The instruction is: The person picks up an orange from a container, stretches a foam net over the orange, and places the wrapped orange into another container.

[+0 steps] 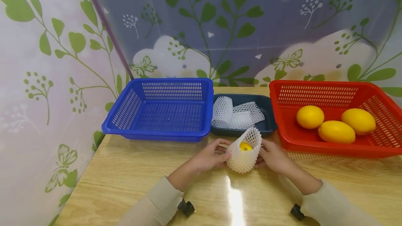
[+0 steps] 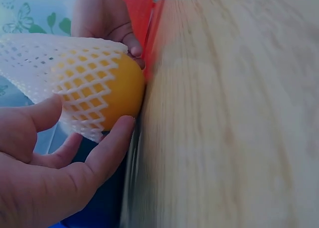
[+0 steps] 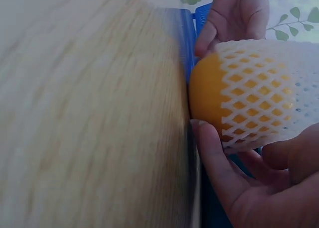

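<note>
A yellow fruit (image 2: 130, 88) stands on the table inside a white foam net (image 1: 239, 161), its bare lower end showing in both wrist views. The net's loose upper part rises open above it in the head view. On the left side my left hand (image 1: 205, 156) holds net and fruit, thumb on the net and a fingertip by the fruit's lower end. From the other side my right hand (image 1: 276, 156) holds them too, its fingers (image 3: 212, 148) curved around the lower part.
Behind the hands is a dark teal tray (image 1: 270, 116) with several white foam nets (image 1: 222, 111). A blue basket (image 1: 169, 137) stands left of it. The red basket (image 1: 339, 149) at right holds three yellow fruits (image 1: 336, 132). A patterned curtain (image 1: 188, 16) hangs behind.
</note>
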Demonstrator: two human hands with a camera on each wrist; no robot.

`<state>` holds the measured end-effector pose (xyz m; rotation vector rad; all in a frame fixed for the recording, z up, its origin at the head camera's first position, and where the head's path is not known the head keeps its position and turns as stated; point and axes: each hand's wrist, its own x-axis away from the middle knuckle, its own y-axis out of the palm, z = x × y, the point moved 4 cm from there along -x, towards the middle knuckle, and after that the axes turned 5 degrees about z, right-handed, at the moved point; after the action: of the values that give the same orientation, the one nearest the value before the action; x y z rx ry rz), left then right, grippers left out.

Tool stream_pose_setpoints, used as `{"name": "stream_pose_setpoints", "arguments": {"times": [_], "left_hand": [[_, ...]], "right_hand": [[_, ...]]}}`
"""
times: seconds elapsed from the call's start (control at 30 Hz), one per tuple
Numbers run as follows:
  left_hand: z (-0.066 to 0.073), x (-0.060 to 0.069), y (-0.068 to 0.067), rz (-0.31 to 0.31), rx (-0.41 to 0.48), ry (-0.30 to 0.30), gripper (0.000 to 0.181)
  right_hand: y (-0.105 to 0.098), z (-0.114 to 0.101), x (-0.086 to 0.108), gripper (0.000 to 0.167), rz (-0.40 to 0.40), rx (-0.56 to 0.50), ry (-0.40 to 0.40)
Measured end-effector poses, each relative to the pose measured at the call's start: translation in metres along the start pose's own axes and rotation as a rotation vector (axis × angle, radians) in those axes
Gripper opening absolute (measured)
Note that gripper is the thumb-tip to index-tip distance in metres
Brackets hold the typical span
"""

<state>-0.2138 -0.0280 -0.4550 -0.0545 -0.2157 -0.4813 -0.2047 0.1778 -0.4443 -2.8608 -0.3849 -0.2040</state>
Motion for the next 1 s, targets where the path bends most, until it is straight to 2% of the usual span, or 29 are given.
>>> {"name": "stream_pose_setpoints", "arguments": {"times": [0.13, 0.2, 0.37, 0.53, 0.67, 0.77, 0.9, 1.0], "left_hand": [[0.0003, 0.0016, -0.0001, -0.034, -0.004, -0.004, 0.040], [0.0003, 0.0019, -0.0008, -0.045, -0.010, -0.007, 0.041], [0.0003, 0.0025, -0.0025, -0.063, -0.029, -0.015, 0.043], [0.0002, 0.0035, -0.0029, -0.069, -0.020, -0.031, 0.044], [-0.0005, 0.0040, -0.0026, -0.088, 0.041, -0.045, 0.045], [-0.0013, 0.0044, -0.0022, -0.086, 0.125, -0.067, 0.047], [0.0021, 0.0050, -0.0015, -0.068, 0.200, -0.062, 0.048], [0.0064, 0.0059, 0.0005, -0.076, 0.240, -0.050, 0.049]], "right_hand": [[-0.0031, 0.0031, 0.0020, 0.052, -0.074, -0.166, 0.093], [-0.0049, 0.0040, 0.0030, 0.058, -0.122, -0.216, 0.112], [-0.0059, 0.0042, 0.0060, 0.057, -0.240, -0.244, 0.087], [-0.0052, 0.0041, 0.0061, 0.051, -0.253, -0.236, 0.085], [-0.0049, 0.0049, 0.0048, 0.053, -0.262, -0.242, 0.074], [-0.0055, 0.0059, 0.0042, 0.057, -0.280, -0.273, 0.063], [-0.0082, 0.0034, 0.0047, 0.063, -0.299, -0.335, 0.043], [-0.0100, -0.0007, 0.0068, 0.060, -0.308, -0.377, 0.032]]}}
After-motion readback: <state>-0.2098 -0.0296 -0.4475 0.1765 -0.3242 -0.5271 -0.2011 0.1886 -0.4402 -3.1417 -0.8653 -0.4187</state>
